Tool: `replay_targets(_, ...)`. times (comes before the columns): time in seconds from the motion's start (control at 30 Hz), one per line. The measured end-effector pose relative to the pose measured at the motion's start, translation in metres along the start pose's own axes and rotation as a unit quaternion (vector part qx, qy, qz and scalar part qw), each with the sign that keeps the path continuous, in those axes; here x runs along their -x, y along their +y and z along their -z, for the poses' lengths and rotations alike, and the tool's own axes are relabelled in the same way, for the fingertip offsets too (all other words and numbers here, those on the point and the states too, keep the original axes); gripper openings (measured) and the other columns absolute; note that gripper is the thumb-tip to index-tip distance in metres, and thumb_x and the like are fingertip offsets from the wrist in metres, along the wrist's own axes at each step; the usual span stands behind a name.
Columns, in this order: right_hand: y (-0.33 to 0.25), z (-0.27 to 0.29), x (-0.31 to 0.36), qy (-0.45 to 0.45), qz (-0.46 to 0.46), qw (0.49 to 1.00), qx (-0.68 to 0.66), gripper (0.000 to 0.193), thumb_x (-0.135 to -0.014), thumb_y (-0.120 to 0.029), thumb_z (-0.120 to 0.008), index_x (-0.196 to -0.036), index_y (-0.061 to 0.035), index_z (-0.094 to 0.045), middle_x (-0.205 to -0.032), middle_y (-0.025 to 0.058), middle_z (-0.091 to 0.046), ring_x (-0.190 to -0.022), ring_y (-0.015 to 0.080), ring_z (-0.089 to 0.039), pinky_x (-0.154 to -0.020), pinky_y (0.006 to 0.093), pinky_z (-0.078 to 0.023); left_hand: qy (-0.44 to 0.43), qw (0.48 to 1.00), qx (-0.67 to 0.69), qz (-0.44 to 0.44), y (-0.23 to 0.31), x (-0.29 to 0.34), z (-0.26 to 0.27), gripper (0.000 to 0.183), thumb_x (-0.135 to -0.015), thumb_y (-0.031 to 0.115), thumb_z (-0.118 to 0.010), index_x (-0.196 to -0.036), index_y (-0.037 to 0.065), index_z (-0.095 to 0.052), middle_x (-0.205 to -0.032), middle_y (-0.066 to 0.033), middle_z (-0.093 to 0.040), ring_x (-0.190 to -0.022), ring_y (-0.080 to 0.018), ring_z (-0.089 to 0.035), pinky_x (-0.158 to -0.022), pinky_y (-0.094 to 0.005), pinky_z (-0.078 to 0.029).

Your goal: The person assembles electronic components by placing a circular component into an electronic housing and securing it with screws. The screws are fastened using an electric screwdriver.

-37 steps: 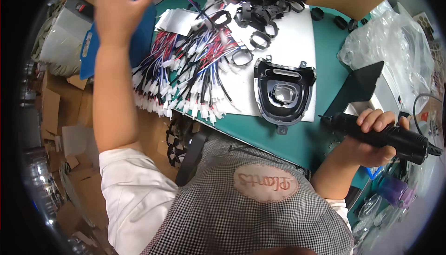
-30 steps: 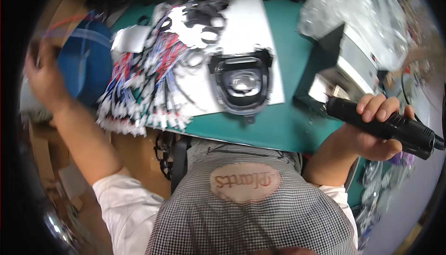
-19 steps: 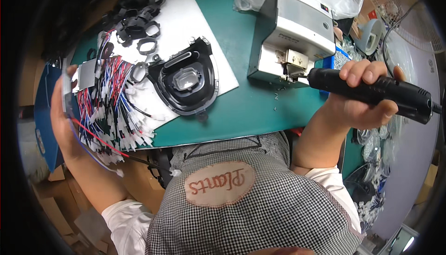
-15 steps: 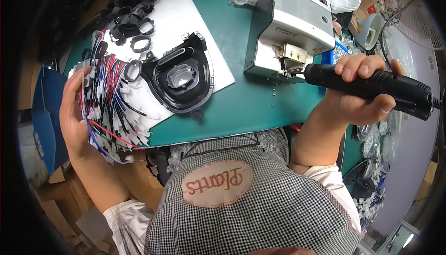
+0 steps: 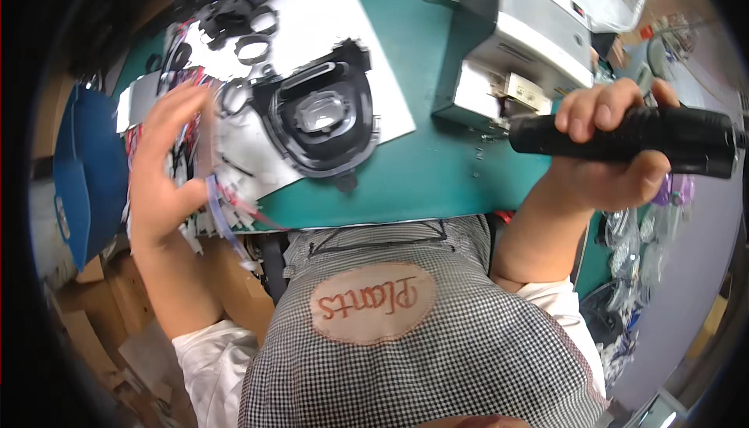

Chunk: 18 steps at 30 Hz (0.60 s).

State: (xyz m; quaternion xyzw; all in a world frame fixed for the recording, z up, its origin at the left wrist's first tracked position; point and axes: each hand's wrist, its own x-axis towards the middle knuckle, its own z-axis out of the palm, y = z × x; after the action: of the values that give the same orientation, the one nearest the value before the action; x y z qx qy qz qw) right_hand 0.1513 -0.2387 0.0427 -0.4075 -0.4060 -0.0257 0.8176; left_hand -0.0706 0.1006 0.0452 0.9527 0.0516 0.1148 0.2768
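My right hand [image 5: 612, 127] is wrapped round a black electric screwdriver [image 5: 679, 141], held level with its tip end beside a grey-and-white screw feeder [image 5: 542, 30]. My left hand [image 5: 165, 174] is open and blurred, thumb apart from the fingers, over a bundle of coloured wires with white connectors [image 5: 240, 208]. A blue wire runs beside its thumb; whether it touches is unclear. Between my hands, a black lamp-like housing [image 5: 343, 151] with a clear lens [image 5: 322, 111] lies on a white foam sheet [image 5: 390, 104].
Several black ring-shaped parts [image 5: 251, 49] lie at the sheet's far left. Small loose screws [image 5: 482, 147] are on the green table mat [image 5: 437, 186] before the feeder. A blue bin [image 5: 82, 182] stands at left; clear plastic bags [image 5: 624, 252] lie at right.
My left hand has moved right and inward across the wire bundle. The screwdriver has swung to nearly level and still sits in my right hand. The whole view has shifted slightly.
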Motion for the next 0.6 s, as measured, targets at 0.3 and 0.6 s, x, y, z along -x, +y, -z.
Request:
replay_targets(0.3, 0.012, -0.042, -0.020, -0.168, -0.021, 0.978, -0.119, 0.071, -0.084, -0.049, -0.057, -0.137, -0.0042, -0.038, -0.089, 0.0096, -0.048, -0.066, 0.0178, -0.049, -0.061, 0.0329, -0.042, 0.069, 0.984, -0.158, -0.046, 0.048, -0.030, -0.045, 0.059, -0.054, 0.031, -0.080, -0.104, 0.004, -0.064, -0.118, -0.0132, -0.058, -0.122, -0.0362, -0.046, -0.100, -0.0464, -0.038)
replay_targets(0.6, 0.048, -0.078, -0.024, -0.168, 0.005, 0.978, -0.127, 0.071, -0.086, -0.057, -0.051, -0.135, -0.0075, -0.039, -0.089, 0.0098, -0.050, -0.065, 0.0187, -0.051, -0.061, 0.0349, -0.044, 0.070, 0.982, -0.175, -0.017, 0.054, -0.038, -0.068, 0.064, -0.053, 0.030, -0.083, -0.107, 0.004, -0.062, -0.117, -0.0128, -0.057, -0.123, -0.0346, -0.045, -0.102, -0.0473, -0.036)
